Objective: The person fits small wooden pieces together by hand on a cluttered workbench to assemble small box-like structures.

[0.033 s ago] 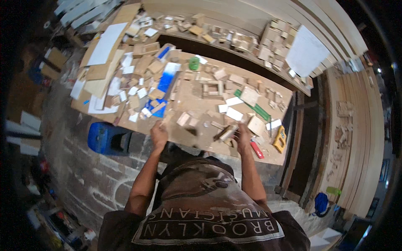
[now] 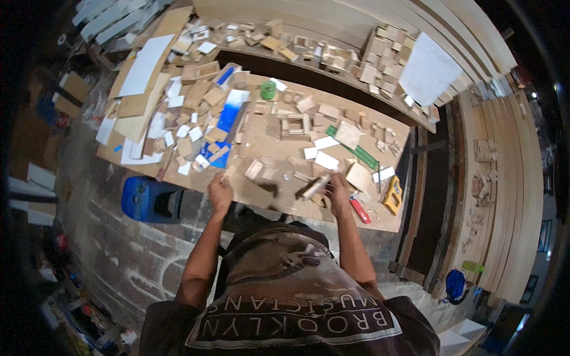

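My right hand [image 2: 340,191] is closed around a short pale wooden strip [image 2: 313,187], held tilted just above the front of the wooden workbench [image 2: 261,153]. Resting on the bench's front edge, my left hand [image 2: 219,193] holds nothing; small wooden blocks [image 2: 256,169] lie just beyond its fingers. A flat square offcut [image 2: 358,175] lies right beside my right hand. Both forearms reach up from my dark printed shirt at the bottom.
Several wood offcuts, white pieces and a blue-and-white board [image 2: 228,118] cover the bench. A green cup [image 2: 268,90], a green ruler [image 2: 356,151], a red tool [image 2: 359,210] and a yellow tool [image 2: 392,196] lie there. A blue canister [image 2: 145,200] stands below left. Boards lean at right.
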`<state>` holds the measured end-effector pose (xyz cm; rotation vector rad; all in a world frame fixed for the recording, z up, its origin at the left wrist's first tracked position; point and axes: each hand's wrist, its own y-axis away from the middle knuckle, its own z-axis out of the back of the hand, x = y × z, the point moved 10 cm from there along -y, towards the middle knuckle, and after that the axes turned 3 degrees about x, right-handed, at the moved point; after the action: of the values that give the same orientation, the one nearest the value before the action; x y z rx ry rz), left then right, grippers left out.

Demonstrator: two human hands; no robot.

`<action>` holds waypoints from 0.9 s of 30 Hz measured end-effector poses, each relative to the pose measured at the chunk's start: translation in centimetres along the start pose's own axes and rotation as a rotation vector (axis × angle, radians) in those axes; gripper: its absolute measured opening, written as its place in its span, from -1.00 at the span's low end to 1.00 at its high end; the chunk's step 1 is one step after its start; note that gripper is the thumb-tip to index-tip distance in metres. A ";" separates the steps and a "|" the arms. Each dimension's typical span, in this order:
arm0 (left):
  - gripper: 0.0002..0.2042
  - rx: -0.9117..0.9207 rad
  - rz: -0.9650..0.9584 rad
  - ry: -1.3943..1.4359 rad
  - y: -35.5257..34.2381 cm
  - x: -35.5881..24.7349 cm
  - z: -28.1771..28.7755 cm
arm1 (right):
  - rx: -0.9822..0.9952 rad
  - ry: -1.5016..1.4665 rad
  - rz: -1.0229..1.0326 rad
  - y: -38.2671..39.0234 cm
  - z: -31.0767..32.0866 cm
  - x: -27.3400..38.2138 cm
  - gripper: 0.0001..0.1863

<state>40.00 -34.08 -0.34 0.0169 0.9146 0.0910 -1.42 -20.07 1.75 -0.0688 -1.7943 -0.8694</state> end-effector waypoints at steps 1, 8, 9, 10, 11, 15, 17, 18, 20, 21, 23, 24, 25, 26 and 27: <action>-0.79 -0.024 -0.003 0.010 -0.1 0.5 0.1 | -0.019 -0.014 0.017 0.0 -0.3 0.5 -0.53; -0.75 -0.232 -0.114 -0.306 1.8 -5.8 2.9 | 0.066 0.016 -0.041 0.0 -0.6 0.2 -0.30; -0.75 -0.232 -0.143 -0.310 2.1 -6.3 2.7 | 0.079 -0.032 -0.061 -0.1 -0.3 -0.4 -0.26; -0.75 -0.233 -0.169 -0.316 2.6 -6.7 2.6 | 0.101 0.004 -0.111 0.2 -0.3 -0.8 -0.19; -0.75 -0.233 -0.196 -0.321 3.0 -7.0 2.5 | 0.098 0.022 -0.118 0.6 -0.2 -1.0 -0.22; -0.69 0.091 -0.032 0.091 5.0 -6.8 -2.7 | 0.179 0.061 -0.120 2.0 -0.7 -1.2 -0.32; -0.60 0.434 0.223 0.470 7.8 -5.9 -8.7 | 0.243 0.063 -0.137 2.7 -1.4 -1.9 -0.38; -0.56 0.609 0.374 0.656 10.1 -5.8 -11.9 | 0.257 0.062 -0.156 3.1 -1.5 -2.5 -0.41; -0.50 0.808 0.457 0.811 13.8 -7.6 -15.5 | 0.303 0.053 -0.203 3.9 -1.8 -4.1 -0.44; -0.47 0.907 0.495 0.890 15.4 -8.5 -16.7 | 0.337 0.046 -0.233 4.3 -1.9 -5.3 -0.43; -0.46 0.868 0.522 0.780 16.0 -9.3 -16.7 | 0.360 0.142 -0.269 4.6 -1.4 -6.1 -0.46; -0.46 0.893 0.441 0.669 15.6 -9.2 -16.4 | 0.356 0.246 -0.276 4.6 -1.0 -6.4 -0.50; -0.45 0.916 0.356 0.564 15.0 -8.8 -16.1 | 0.349 0.353 -0.279 4.5 -0.4 -6.2 -0.53; -0.44 0.937 0.270 0.457 14.5 -8.9 -15.7 | 0.384 0.378 -0.163 4.6 -1.0 -4.7 -0.57; -0.45 0.878 0.232 0.296 14.0 -8.4 -15.1 | 0.417 0.402 -0.046 4.8 -1.8 -3.3 -0.60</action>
<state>21.95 -21.22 -2.20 0.9461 1.1857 -0.1018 3.50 -16.40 1.75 0.3916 -1.5623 -0.4820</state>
